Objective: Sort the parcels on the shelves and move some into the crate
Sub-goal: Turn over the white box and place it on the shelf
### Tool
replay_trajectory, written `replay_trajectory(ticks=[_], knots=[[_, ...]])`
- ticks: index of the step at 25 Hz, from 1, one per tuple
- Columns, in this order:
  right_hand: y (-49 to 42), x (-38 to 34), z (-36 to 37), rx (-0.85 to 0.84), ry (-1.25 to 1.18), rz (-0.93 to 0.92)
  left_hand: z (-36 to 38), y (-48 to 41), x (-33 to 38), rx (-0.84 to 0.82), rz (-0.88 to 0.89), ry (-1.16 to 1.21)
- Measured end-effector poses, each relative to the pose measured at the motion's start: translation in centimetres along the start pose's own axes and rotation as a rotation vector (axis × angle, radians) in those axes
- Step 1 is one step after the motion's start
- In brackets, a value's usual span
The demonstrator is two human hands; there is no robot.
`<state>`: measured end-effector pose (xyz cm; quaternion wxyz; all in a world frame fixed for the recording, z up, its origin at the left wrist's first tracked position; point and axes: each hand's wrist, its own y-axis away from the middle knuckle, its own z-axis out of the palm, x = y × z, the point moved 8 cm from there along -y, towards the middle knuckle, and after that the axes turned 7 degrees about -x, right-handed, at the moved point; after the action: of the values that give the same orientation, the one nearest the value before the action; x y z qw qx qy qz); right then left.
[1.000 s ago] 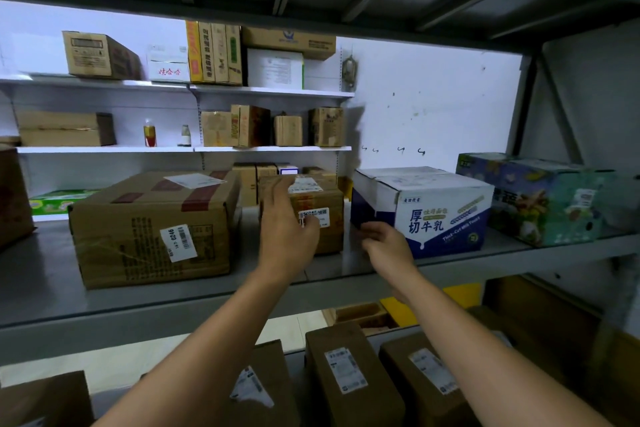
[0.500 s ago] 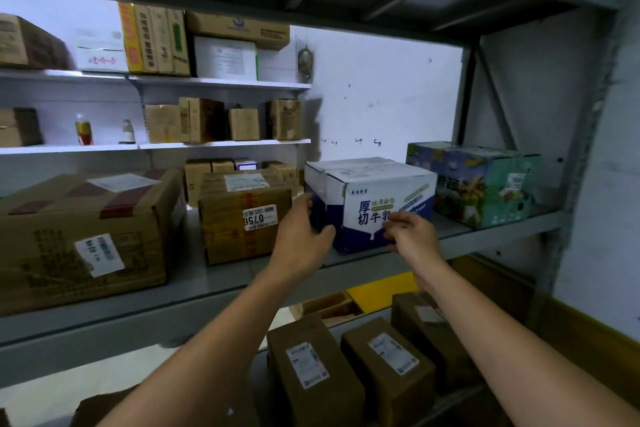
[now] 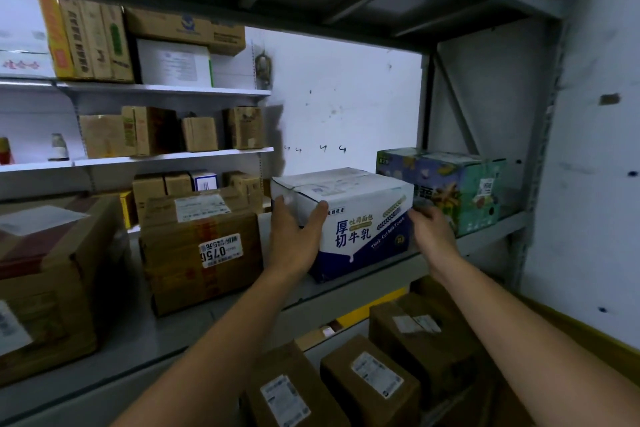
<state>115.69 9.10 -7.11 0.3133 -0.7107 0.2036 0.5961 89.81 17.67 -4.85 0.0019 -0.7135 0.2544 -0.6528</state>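
A white and blue milk-bread box [image 3: 360, 218] stands on the grey metal shelf [image 3: 485, 236], tilted slightly. My left hand [image 3: 294, 236] grips its left front corner, thumb on the front face and fingers on the left side. My right hand [image 3: 431, 229] holds its right side, fingers curled behind the edge. A brown parcel with a "0756" label [image 3: 204, 246] stands just left of it. A colourful green box [image 3: 446, 187] stands just right. No crate is visible.
A large taped carton [image 3: 45, 274] fills the shelf's left. Several brown labelled parcels [image 3: 370, 381] lie on the shelf below. White wall shelves [image 3: 166, 90] behind carry small cartons and bottles. A shelf upright [image 3: 530, 218] and wall close off the right.
Both hands shifted right from the brown parcel to the white and blue box and took hold of its two sides. The view swung right and closer.
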Motion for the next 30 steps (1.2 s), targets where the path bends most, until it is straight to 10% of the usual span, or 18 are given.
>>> replay_trajectory(ticks=[19, 30], knots=[[-0.7, 0.5, 0.2, -0.19, -0.208, 0.048, 2.7, -0.9, -1.6, -0.023, -0.203, 0.254], [4.7, -2.1, -5.8, -0.151, -0.362, -0.063, 4.7, 5.0, 3.5, -0.046, 0.102, 0.264]])
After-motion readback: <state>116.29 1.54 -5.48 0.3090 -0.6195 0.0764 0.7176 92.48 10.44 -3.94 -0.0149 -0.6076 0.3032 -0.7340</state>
